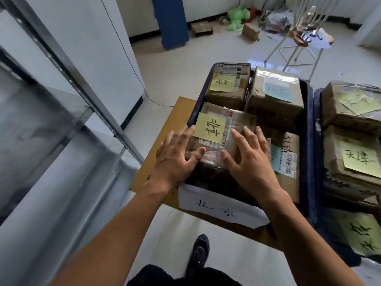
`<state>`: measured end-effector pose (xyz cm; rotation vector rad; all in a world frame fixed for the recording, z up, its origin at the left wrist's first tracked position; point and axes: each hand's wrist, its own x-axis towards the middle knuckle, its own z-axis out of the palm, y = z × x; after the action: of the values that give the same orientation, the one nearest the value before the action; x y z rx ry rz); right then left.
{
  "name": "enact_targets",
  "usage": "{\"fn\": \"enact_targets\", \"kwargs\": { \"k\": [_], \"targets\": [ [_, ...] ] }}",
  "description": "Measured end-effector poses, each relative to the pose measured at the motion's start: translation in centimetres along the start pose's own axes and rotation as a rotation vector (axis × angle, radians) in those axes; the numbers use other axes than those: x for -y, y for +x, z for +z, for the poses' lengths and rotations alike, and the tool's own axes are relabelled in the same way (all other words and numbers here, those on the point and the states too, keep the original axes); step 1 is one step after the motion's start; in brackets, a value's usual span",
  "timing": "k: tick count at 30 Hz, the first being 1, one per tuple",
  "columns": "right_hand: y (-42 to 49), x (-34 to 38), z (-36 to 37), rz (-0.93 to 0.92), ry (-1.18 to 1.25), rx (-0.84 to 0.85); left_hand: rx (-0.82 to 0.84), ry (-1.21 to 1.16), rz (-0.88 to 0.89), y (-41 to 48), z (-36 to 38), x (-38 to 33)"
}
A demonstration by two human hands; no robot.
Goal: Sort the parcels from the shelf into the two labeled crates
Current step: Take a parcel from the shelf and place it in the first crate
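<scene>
Cardboard parcel w/ yellow note sits near-left in the white-labelled crate. Left hand and right hand lie spread flat on it, gripping nothing, tho left's blurred. Risk: dark gap under near edge, so uneven pressure could tip it.

We see a brown cardboard parcel bearing a yellow note with black handwriting. The crate is dark navy, and its front label is white with black characters. A second parcel, also brown, carries a pale blue sticker. A barcode shows black-and-white stripes. The tabletop is tan.
</scene>
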<state>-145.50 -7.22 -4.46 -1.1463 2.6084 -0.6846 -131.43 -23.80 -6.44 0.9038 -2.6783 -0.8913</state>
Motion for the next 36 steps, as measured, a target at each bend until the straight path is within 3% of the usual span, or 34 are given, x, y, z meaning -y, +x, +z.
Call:
{"fn": "enact_targets", "kwargs": {
  "k": [6, 13, 26, 36],
  "targets": [
    [0.4, 4.9, 1.6, -0.177, 0.017, 0.016, -0.135, 0.059, -0.074, -3.1, -2.5, 2.0],
    [-2.8, 15.9, 5.4, -0.400, -0.008, 0.173, -0.267, 0.170, -0.232, -13.0, -9.2, 8.3],
    [-22.9, 40.6, 18.5, -0.900, -0.126, 0.397, -0.649, 0.205, -0.788, -47.6, -18.8, 22.2],
    [-40.2, 53.5, 27.4, -1.265, -0.132, 0.635, -0.834, 0.302, -1.131, -71.3, -19.8, 25.9]
  ]
}}
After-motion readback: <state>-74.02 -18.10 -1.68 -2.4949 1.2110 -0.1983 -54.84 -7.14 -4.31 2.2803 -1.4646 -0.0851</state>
